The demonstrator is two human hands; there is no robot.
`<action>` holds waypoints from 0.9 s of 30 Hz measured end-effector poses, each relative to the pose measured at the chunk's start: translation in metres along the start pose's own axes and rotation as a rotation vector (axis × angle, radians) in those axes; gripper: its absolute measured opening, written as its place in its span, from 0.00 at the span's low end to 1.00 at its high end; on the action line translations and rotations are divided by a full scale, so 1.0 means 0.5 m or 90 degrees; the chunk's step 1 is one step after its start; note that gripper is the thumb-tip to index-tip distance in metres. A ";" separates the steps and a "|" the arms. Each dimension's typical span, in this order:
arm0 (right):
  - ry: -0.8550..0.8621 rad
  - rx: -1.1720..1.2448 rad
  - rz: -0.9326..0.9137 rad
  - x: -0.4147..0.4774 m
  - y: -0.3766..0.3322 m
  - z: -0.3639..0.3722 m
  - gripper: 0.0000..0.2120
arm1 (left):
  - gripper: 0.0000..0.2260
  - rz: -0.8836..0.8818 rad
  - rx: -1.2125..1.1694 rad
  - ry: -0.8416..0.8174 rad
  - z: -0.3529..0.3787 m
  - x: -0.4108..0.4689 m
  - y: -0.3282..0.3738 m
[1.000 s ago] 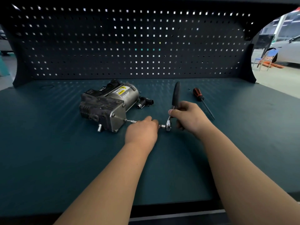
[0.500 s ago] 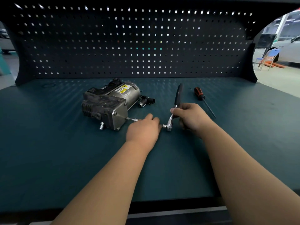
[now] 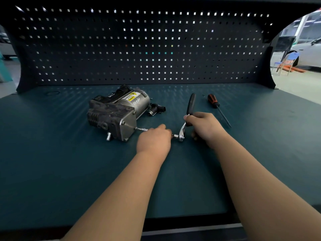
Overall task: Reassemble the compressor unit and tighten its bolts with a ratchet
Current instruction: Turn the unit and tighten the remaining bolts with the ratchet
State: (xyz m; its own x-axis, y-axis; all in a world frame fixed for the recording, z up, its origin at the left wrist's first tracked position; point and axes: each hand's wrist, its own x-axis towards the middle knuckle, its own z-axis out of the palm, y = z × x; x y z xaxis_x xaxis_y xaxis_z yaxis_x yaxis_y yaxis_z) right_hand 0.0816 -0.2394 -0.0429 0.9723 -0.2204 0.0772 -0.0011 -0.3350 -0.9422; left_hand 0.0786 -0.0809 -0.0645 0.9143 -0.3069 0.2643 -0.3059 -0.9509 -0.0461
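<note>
- One bolt under the tool: tightening in hand, at the lower corner of the grey end plate of the compressor unit (image 3: 118, 113).
- Sits left of centre on the bench (image 3: 52, 153), grimy dark block in front, silver cylinder with yellow warning label behind; looks closed up.
- Joined from that corner to the ratchet (image 3: 182, 133) by a slim extension bar (image 3: 142, 129), level, just above the bench.
- Left hand (image 3: 154, 140): fingers curled over the bar, steadying it.
- Right hand (image 3: 203, 126): fingers wrapped round the ratchet's shaft, black handle pointing up and away.
- Next, probably: swing the handle, keeping the bar square to the plate to avoid slipping off.
- Farther right, apart: red-handled screwdriver (image 3: 215, 105).
</note>
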 end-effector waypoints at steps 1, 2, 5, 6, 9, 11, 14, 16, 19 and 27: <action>-0.010 0.002 -0.027 -0.009 -0.002 -0.008 0.08 | 0.09 0.001 -0.001 0.000 0.000 0.000 0.000; -0.029 0.003 -0.055 -0.018 -0.003 -0.017 0.07 | 0.09 0.002 -0.004 0.000 0.000 0.001 0.000; -0.129 -0.037 -0.113 -0.047 -0.009 -0.032 0.03 | 0.10 0.003 -0.008 0.000 -0.002 0.003 0.000; -0.160 -0.057 -0.116 -0.053 -0.010 -0.033 0.04 | 0.10 0.002 -0.007 -0.002 -0.002 0.003 0.001; -0.205 -0.072 -0.109 -0.058 -0.013 -0.036 0.07 | 0.10 -0.003 -0.004 -0.007 -0.004 0.002 0.001; -0.217 -0.062 -0.108 -0.053 -0.012 -0.037 0.09 | 0.10 -0.005 -0.009 -0.002 -0.003 0.001 0.000; -0.158 -0.008 -0.103 -0.032 -0.006 -0.031 0.09 | 0.10 -0.002 -0.011 0.023 0.001 -0.003 0.000; -0.075 -0.008 -0.079 -0.012 -0.001 -0.023 0.11 | 0.10 0.004 -0.011 0.036 0.003 -0.006 -0.001; -0.007 -0.124 -0.003 0.010 0.005 -0.007 0.16 | 0.11 0.010 -0.005 0.036 0.005 -0.006 -0.003; 0.006 -0.205 0.031 0.019 0.006 0.006 0.18 | 0.12 0.017 0.010 0.035 0.008 0.000 -0.003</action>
State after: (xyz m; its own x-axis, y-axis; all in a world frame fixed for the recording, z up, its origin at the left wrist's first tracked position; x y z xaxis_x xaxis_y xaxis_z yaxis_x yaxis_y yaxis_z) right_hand 0.0913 -0.2399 -0.0459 0.9671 -0.2514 0.0394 -0.1225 -0.5958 -0.7937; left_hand 0.0798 -0.0796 -0.0681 0.8897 -0.3300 0.3155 -0.3252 -0.9431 -0.0693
